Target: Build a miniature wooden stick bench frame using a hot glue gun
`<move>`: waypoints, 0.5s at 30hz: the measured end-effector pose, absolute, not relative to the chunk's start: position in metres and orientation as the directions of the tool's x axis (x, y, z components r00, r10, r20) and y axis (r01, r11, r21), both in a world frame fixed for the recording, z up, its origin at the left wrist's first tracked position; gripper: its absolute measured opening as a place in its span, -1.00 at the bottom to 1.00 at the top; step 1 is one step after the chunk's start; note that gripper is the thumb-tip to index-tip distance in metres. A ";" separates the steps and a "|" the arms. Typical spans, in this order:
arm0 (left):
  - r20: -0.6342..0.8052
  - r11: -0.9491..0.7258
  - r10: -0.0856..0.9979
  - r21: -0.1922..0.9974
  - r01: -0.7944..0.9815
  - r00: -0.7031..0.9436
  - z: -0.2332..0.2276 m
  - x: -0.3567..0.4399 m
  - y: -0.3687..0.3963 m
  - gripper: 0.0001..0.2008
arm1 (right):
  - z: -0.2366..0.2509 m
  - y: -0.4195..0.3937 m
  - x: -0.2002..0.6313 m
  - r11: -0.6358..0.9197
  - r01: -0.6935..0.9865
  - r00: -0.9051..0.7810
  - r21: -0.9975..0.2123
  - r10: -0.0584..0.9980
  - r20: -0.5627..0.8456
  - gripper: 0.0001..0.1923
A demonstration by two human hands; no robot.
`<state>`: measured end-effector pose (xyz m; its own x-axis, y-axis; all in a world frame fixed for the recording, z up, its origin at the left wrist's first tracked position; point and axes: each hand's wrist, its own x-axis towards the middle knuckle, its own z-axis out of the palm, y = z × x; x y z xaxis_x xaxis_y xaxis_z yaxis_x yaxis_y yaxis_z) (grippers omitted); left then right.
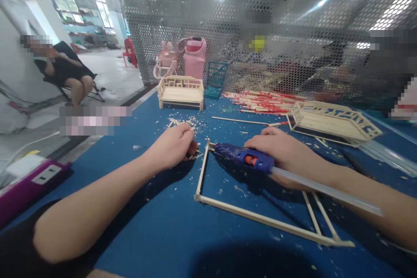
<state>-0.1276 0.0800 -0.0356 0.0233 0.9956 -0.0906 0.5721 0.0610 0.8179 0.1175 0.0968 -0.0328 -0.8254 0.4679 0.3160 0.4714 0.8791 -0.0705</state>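
My right hand (283,152) is wrapped round a blue hot glue gun (243,156), with a long clear glue stick (329,189) jutting from its back. The gun's nozzle meets the upper end of a wooden stick frame (254,215) lying on the blue tabletop. Part of the frame is hidden under my right hand and the gun. Just left of the frame, my left hand (177,145) has its fingers curled closed beside a pile of small wood bits (187,122). Whatever those fingers hold, if anything, is hidden.
A small wooden bench model (180,92) stands at the back, near pink bottles (194,58) and a teal basket (216,78). Red-marked sticks (263,102) and another stick model (332,124) lie right. A purple power strip (35,184) is at left; a person (71,69) sits beyond.
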 end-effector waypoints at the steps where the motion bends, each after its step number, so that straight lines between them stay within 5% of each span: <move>1: -0.090 0.061 0.996 0.819 0.570 0.022 -0.036 -0.128 0.080 -0.81 | -0.033 0.097 0.117 0.877 0.475 -0.821 -0.071 0.471 0.322 -0.82; 15: -0.062 0.031 0.997 0.827 0.561 0.036 -0.039 -0.130 0.082 -0.81 | -0.037 0.094 0.125 0.879 0.477 -0.792 -0.033 0.445 0.418 -0.81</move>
